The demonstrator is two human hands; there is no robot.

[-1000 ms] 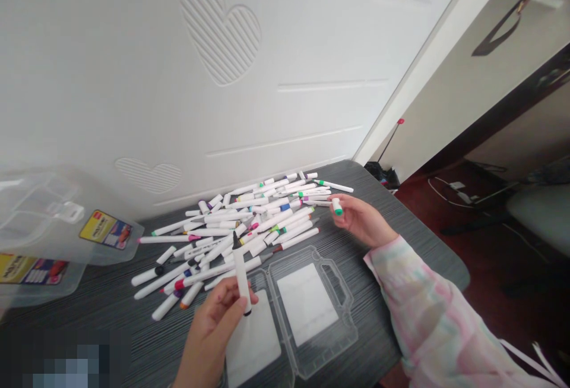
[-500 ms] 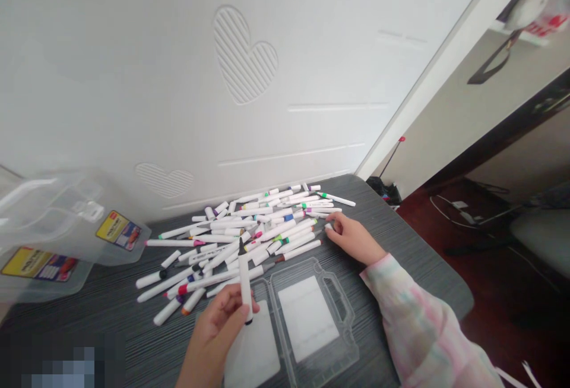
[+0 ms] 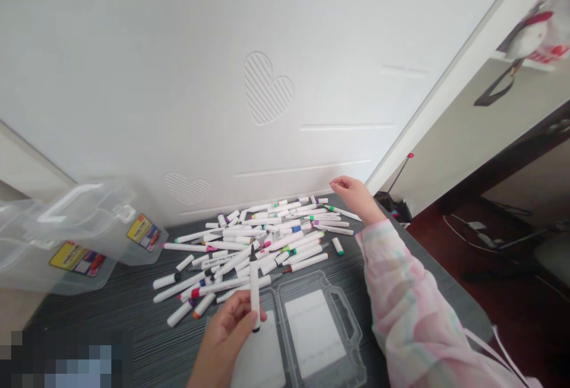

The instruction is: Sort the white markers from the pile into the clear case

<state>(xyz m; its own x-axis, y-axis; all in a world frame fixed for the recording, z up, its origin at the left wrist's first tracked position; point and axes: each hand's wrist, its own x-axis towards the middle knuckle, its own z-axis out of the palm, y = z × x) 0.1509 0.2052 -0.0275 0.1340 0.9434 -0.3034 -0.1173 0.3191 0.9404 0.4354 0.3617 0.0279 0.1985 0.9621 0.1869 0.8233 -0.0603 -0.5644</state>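
My left hand (image 3: 236, 328) is closed on an uncapped white marker (image 3: 255, 293). The marker stands nearly upright with its black tip pointing up, over the left half of an open clear plastic case (image 3: 294, 370). My right hand (image 3: 351, 192) is raised above the far right end of the pile, fingertips drawn together and no object showing in them. A loose white cap with a green end (image 3: 338, 246) lies on the table below it. A heap of white markers and caps (image 3: 262, 239) spreads behind the case, with colored ends in many shades.
Two clear lidded bins (image 3: 145, 245) with yellow labels stand at the left. A white panel with embossed hearts (image 3: 269, 88) rises behind the dark wood-grain table (image 3: 146, 346). Beyond the table's right edge are a reddish floor and cables.
My right hand has let go of the green-ended cap and lifted up and away from the table. The left hand still holds the marker. The view has tilted slightly.
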